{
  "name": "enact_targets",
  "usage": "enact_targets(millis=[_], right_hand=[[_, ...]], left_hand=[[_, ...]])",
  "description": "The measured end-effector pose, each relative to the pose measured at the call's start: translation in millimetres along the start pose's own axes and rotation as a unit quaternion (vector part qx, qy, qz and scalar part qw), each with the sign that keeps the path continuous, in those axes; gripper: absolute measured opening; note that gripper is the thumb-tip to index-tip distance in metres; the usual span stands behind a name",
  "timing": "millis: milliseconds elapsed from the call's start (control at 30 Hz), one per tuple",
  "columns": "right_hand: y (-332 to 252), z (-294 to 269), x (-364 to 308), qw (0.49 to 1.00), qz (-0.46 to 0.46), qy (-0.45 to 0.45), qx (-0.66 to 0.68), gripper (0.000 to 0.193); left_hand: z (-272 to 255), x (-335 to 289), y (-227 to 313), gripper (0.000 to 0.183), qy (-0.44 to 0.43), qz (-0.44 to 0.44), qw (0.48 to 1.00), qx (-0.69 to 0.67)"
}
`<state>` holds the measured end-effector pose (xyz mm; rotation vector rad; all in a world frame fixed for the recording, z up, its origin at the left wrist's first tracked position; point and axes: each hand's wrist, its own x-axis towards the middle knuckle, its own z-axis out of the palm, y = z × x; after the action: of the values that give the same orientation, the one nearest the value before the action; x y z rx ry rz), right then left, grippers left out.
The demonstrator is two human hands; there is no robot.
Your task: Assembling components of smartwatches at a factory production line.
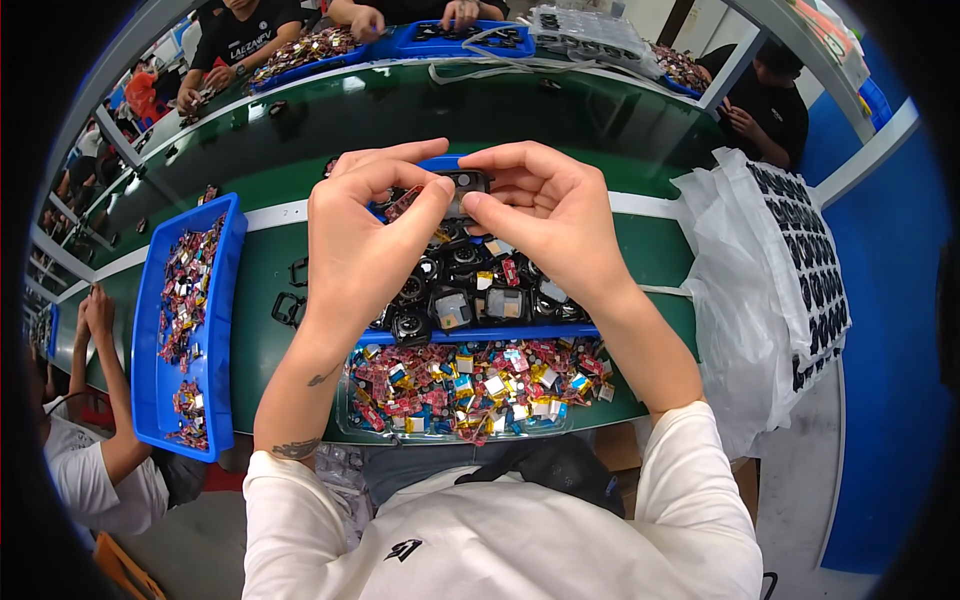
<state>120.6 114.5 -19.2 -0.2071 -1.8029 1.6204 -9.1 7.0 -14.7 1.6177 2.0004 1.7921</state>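
Above the blue tray point(470, 333), my left hand point(365, 220) and my right hand point(560, 220) meet at a small black watch case point(466, 182). Both are closed on it, thumbs and fingertips pinching its edges. Beside my left thumb shows a red circuit board point(403, 203); whether that hand grips it or it lies below, I cannot tell. More black watch cases point(452, 308) fill the tray under my hands, with a few small boards among them. Nearer to me, a clear plastic tray point(345, 415) holds a heap of red circuit boards with silver and yellow battery parts point(480, 385).
At left stands a long blue bin point(143, 330) with more boards. On the right, white plastic wrap point(735, 300) lies by stacked trays of black parts point(805, 270). A green conveyor belt point(560, 120) runs beyond a pale rail. Co-workers sit across it and at left.
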Motion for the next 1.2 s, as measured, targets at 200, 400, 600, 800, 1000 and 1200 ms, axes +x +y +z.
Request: enact_targets(millis=[200, 400, 600, 800, 1000, 1200], right_hand=[[2, -1, -2, 0.999, -0.013, -0.013, -0.036, 0.026], [0, 3, -4, 0.999, -0.019, -0.004, -0.032, 0.023], [1, 6, -5, 0.999, -0.025, 0.016, -0.020, 0.020], [3, -1, -2, 0.997, -0.039, 0.072, 0.002, 0.015], [-2, -8, 4, 0.994, -0.041, 0.084, 0.056, 0.015], [-3, -5, 2, 0.992, -0.049, 0.100, 0.052, 0.012]], left_hand=[[0, 0, 1, 0.008, -0.003, -0.005, 1.000, -0.004], [1, -2, 3, 0.007, 0.025, 0.038, 0.999, 0.028], [4, -4, 5, 0.007, 0.029, 0.038, 0.998, 0.028], [5, -5, 9, 0.012, 0.007, 0.061, 0.998, 0.020], [-3, -7, 16, 0.012, 0.002, 0.018, 1.000, -0.016], [-1, -7, 13, 0.015, -0.081, -0.094, 0.966, -0.225]])
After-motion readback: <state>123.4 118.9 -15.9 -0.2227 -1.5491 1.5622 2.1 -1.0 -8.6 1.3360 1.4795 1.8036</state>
